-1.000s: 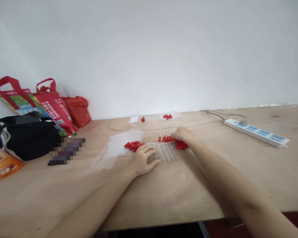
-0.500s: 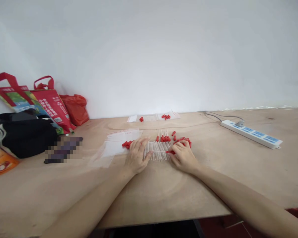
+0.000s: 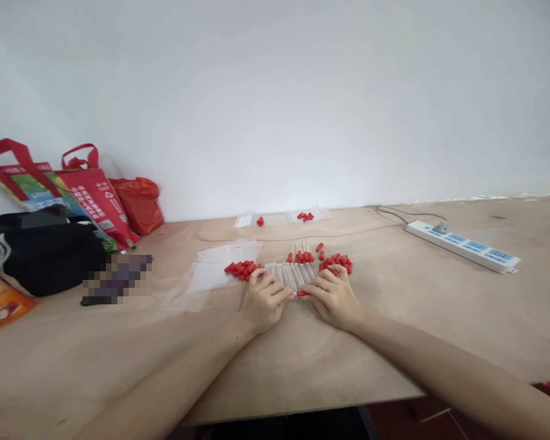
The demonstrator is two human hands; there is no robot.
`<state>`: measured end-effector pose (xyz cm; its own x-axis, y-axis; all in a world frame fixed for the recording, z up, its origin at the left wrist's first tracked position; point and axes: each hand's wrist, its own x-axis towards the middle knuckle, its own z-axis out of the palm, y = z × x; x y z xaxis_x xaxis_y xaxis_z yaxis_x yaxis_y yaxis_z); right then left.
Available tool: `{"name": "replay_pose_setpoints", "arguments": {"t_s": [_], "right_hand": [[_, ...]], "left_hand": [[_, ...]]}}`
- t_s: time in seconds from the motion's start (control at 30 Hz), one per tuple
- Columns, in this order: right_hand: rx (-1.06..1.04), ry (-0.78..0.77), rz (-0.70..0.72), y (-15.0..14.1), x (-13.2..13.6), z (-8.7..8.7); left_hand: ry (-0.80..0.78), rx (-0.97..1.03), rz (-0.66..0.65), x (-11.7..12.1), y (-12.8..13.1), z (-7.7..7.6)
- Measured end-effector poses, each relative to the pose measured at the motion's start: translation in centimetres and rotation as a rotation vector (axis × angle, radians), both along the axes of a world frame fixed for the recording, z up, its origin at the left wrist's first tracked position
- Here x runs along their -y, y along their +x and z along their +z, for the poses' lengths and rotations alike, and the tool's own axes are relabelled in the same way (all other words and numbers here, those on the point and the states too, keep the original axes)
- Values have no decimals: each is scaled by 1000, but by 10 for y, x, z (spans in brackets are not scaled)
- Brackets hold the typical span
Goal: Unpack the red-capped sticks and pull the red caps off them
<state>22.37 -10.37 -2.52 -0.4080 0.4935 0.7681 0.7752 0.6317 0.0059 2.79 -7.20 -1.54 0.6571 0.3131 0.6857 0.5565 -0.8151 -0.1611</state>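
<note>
My left hand pinches a thin clear dropper tube near the front of the row, most of it hidden by the fingers. In my right hand is a red rubber bulb, its end meeting the tube between the two hands. Behind the fingers lies a row of clear tubes. Several tubes fitted with red bulbs lie just beyond that row. Loose red bulbs form one pile beside my left hand and another pile behind my right.
Flat clear zip bags lie left of the tubes, and a bag with red bulbs lies by the wall. A white power strip sits at right. Shopping bags, a black bag and an orange packet stand at left.
Both hands have come nearer the table's front edge and closer together. My left hand has closed from a spread pose, uncovering the left bulb pile. The red bulb now meets the tube's end.
</note>
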Motion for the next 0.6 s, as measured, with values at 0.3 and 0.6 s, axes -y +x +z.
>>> {"name": "replay_pose_setpoints", "arguments": {"t_s": [0.3, 0.6], "right_hand": [[66, -22, -14, 1, 4, 1], [59, -29, 9, 2, 5, 1]], "left_hand": [[-22, 27, -7, 5, -3, 1], [-56, 33, -29, 5, -3, 2]]}}
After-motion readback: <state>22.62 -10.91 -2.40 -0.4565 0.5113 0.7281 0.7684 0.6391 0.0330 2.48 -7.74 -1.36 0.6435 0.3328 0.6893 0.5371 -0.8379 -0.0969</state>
